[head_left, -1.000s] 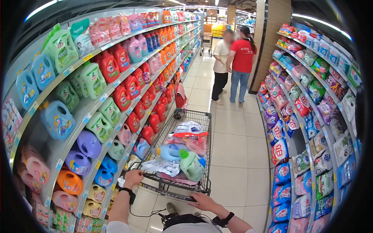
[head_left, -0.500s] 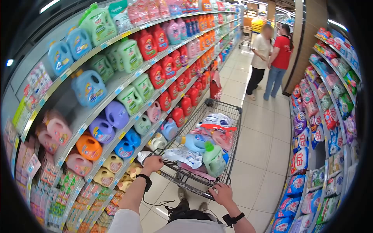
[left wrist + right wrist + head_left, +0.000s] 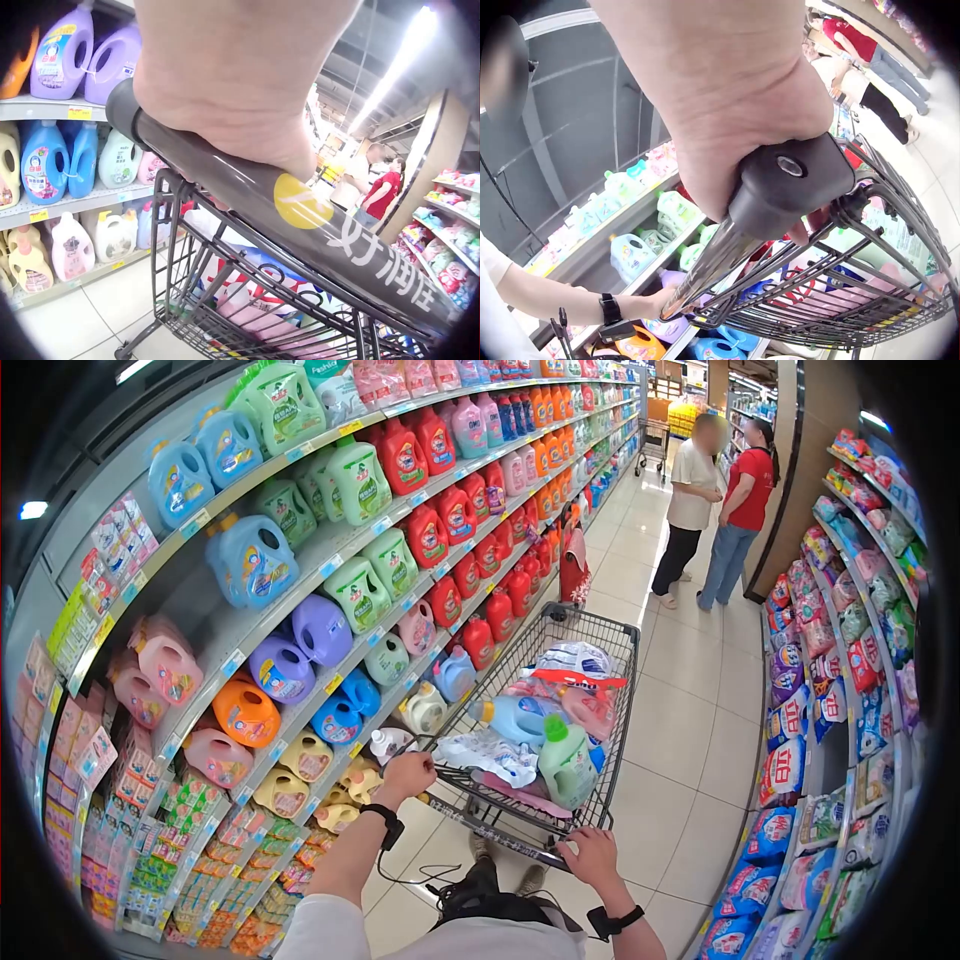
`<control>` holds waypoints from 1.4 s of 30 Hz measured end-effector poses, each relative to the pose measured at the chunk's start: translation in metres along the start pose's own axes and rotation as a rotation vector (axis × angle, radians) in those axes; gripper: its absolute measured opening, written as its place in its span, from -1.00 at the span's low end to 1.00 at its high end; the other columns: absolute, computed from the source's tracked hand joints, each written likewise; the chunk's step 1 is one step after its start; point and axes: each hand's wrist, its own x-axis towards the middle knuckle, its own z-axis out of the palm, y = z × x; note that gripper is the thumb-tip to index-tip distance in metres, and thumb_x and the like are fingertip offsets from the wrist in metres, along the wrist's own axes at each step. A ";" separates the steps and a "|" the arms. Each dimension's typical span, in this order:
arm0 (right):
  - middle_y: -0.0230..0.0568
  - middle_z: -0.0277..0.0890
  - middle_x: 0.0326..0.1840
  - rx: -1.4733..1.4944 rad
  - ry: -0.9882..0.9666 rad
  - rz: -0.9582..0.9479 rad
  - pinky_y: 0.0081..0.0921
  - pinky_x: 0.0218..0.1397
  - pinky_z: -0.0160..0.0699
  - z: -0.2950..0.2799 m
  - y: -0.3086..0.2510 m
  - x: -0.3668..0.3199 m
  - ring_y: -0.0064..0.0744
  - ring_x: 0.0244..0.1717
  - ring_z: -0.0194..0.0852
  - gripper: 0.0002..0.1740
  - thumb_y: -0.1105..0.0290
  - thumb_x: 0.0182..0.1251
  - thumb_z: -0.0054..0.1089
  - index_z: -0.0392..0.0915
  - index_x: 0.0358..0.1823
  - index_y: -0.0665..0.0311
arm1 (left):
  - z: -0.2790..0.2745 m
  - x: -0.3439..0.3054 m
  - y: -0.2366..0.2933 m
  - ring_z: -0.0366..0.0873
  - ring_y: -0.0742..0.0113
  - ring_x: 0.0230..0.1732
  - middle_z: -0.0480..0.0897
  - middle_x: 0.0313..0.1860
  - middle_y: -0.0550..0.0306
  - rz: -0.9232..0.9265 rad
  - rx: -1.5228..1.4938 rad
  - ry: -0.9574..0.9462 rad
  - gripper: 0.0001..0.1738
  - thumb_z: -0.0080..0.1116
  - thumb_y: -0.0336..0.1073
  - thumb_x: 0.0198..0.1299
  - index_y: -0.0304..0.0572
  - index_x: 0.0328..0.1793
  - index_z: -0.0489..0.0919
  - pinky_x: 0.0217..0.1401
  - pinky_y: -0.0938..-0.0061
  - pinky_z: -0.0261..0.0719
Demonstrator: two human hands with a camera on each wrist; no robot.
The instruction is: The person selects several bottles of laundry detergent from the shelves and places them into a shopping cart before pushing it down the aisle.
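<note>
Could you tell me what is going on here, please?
A person stands in a shop aisle with a cart. The left hand grips the left end of its handle, and the right hand grips the right end. The cart holds a green bottle, a blue bottle and some bags. Shelves of detergent line the left side, and two people stand farther up the aisle.

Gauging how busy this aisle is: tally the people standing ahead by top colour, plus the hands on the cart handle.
Person in white top: 1
Person in red top: 1
Hands on cart handle: 2 (left hand, right hand)
Total: 4
</note>
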 end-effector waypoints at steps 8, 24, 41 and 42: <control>-0.33 0.67 -0.21 -0.017 -0.027 0.031 -0.28 0.06 0.35 -0.002 -0.004 -0.005 -0.27 -0.09 0.60 -0.70 0.05 0.18 0.33 0.71 -0.35 0.13 | 0.003 -0.009 -0.003 0.68 -0.03 -0.20 0.73 -0.31 0.03 -0.011 -0.042 0.072 -0.80 0.16 -0.14 0.02 0.00 -0.30 0.68 -0.15 0.11 0.63; -0.18 0.62 -0.21 -0.118 -0.017 -0.176 -0.25 -0.09 0.48 -0.018 -0.045 0.017 -0.14 -0.11 0.60 -0.49 -0.13 0.12 0.42 0.67 -0.31 0.23 | -0.009 0.011 0.006 0.67 0.03 -0.35 0.70 -0.44 0.12 -0.007 -0.136 0.149 -0.86 0.21 -0.19 0.00 -0.01 -0.37 0.68 -0.30 0.14 0.62; -0.23 0.62 -0.44 -0.051 -0.189 0.178 -0.33 -0.37 0.62 -0.005 -0.016 0.075 -0.17 -0.41 0.66 -0.32 -0.28 -0.19 0.55 0.71 -0.28 0.19 | -0.017 0.108 0.018 0.66 0.03 -0.34 0.67 -0.46 0.06 0.087 -0.201 0.144 -0.89 0.22 -0.24 -0.01 -0.04 -0.39 0.68 -0.32 0.16 0.60; -0.23 0.63 -0.44 -0.052 -0.186 0.190 -0.33 -0.37 0.62 -0.008 -0.012 0.080 -0.17 -0.42 0.65 -0.31 -0.28 -0.20 0.56 0.70 -0.27 0.19 | -0.018 0.115 0.022 0.66 0.03 -0.34 0.67 -0.46 0.06 0.096 -0.203 0.146 -0.89 0.22 -0.24 -0.01 -0.04 -0.39 0.68 -0.32 0.16 0.60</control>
